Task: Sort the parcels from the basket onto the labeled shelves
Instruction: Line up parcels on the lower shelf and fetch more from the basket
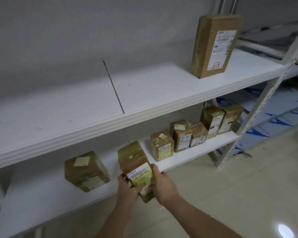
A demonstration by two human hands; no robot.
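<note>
A brown taped parcel (135, 166) with a white shipping label and a small red tag stands tilted at the front edge of the lower white shelf (187, 156). My left hand (127, 187) grips its left side and my right hand (163, 185) grips its right side. Another brown parcel (85, 170) sits to the left on the same shelf. Several smaller parcels (181, 135) stand in a row to the right. On the upper shelf (93, 107) one tall parcel (213, 45) stands upright at the right end. The basket is out of view.
A thin dark divider line (113, 87) crosses the upper shelf. A perforated metal upright (258, 115) marks the rack's right end, with a second rack (273, 103) beyond it. Pale tiled floor (230, 194) lies below.
</note>
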